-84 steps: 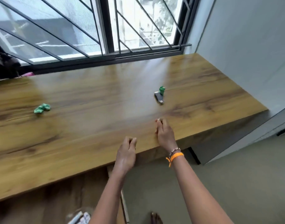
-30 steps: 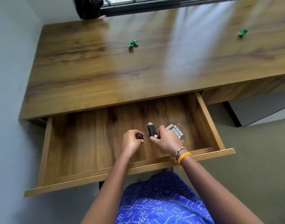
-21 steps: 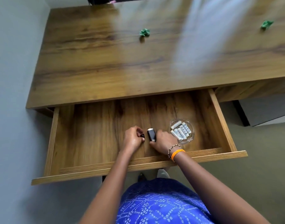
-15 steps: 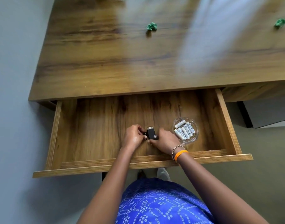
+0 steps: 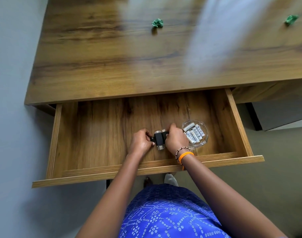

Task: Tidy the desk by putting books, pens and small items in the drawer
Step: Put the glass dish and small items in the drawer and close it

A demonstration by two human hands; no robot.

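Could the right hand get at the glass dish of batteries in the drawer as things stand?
Probably yes. The right hand sits just beside the glass dish in the open drawer, with nothing between them. But its fingers now hold the small black items, so it must let go first.

Pale grey-blue painted wall (image 5: pixel 11 83) along the left side. Greyish-green floor (image 5: pixel 275 169) at lower right. Blue garment with white dotted pattern (image 5: pixel 167 213) at bottom centre. Orange band and beaded bracelet (image 5: pixel 184 152), worn together at one wrist.
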